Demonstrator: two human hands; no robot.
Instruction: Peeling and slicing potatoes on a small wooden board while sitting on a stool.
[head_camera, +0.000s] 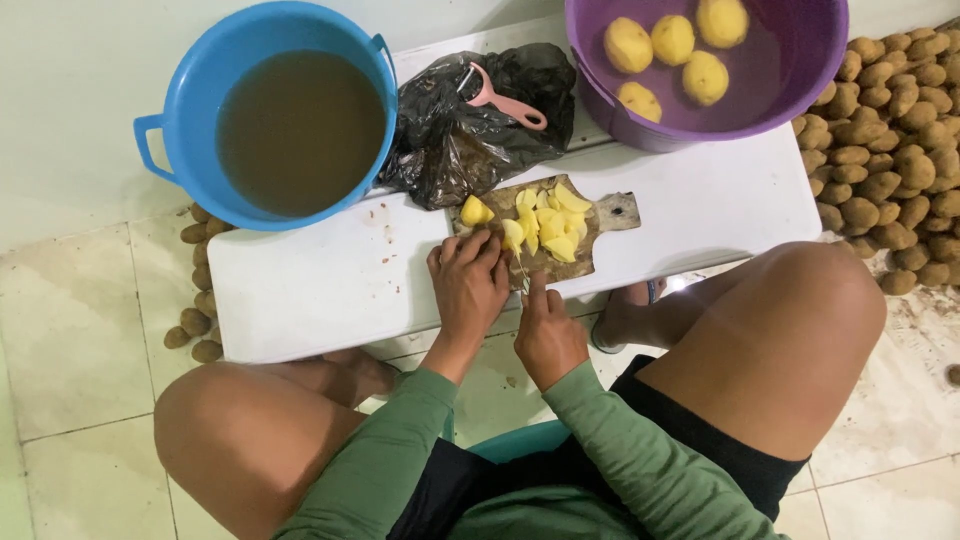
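L hand (468, 283) fingers curled, pinning a potato piece (513, 236) on the wooden cutting board (600, 215). R hand (548, 335) clenched on the knife (522, 272). Best to keep L fingertips tucked back w/ blade vertical, slices even.

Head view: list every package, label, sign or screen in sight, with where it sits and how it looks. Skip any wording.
Black plastic bag: the only packaging, crumpled and glossy, on the white board between the blue tub and the purple basin; a pink peeler lies on it.
Labels, signs, screens: none visible.
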